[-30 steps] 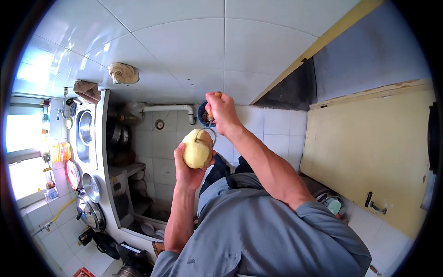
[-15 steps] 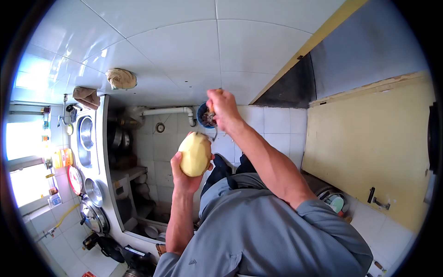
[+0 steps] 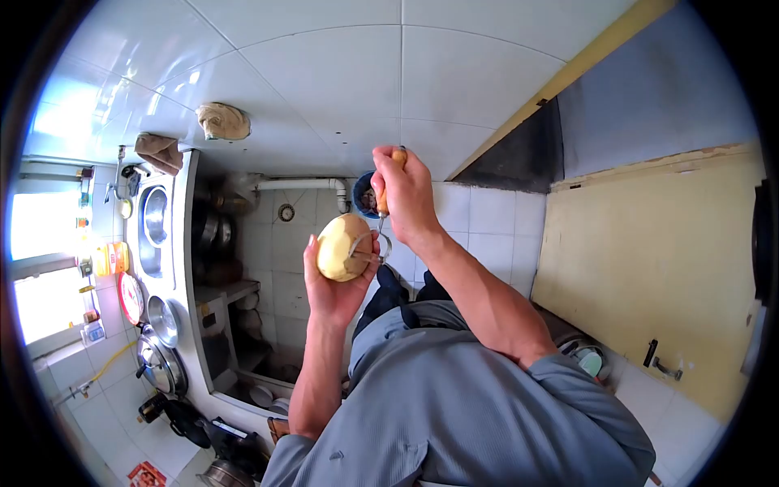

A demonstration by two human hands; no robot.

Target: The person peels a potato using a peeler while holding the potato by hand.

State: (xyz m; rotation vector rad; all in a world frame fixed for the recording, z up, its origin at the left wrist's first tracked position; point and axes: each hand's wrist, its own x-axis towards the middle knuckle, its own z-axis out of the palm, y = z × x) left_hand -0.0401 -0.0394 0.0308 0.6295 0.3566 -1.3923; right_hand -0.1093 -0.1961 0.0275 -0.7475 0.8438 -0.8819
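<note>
Along the far left, beside the bright window (image 3: pixel 49 235), runs a white table (image 3: pixel 182 243) that carries a sink, a metal bowl (image 3: pixel 163 321) and a lidded pot (image 3: pixel 158 364), all well apart from the hands. Right of it, over the floor and in front of the body, the left hand (image 3: pixel 334 299) is cupped, palm up and half closed, around a pale, peeled-looking potato (image 3: pixel 334 247). Its thumb lies up the potato's left side and its fingers wrap behind, with the tips showing at the right edge, so the grip covers the near end and leaves the upper face bare. The potato sits raised well off the floor, and its long axis, only slightly longer than its width, seems to point away from the body with a small lean to the right. Just right of it, the looped blade of a peeler (image 3: pixel 383 203) lies across the potato's right side and appears to touch it, though the exact contact is hard to make out. Its wooden handle runs up from there into the right hand (image 3: pixel 411 195), a closed fist placed farther from the body than the potato and apart from it; only the tool bridges the gap. Beyond the potato, below the handle, stands a blue bin (image 3: pixel 356 195). Farthest right is a yellowish door (image 3: pixel 641 268).
</note>
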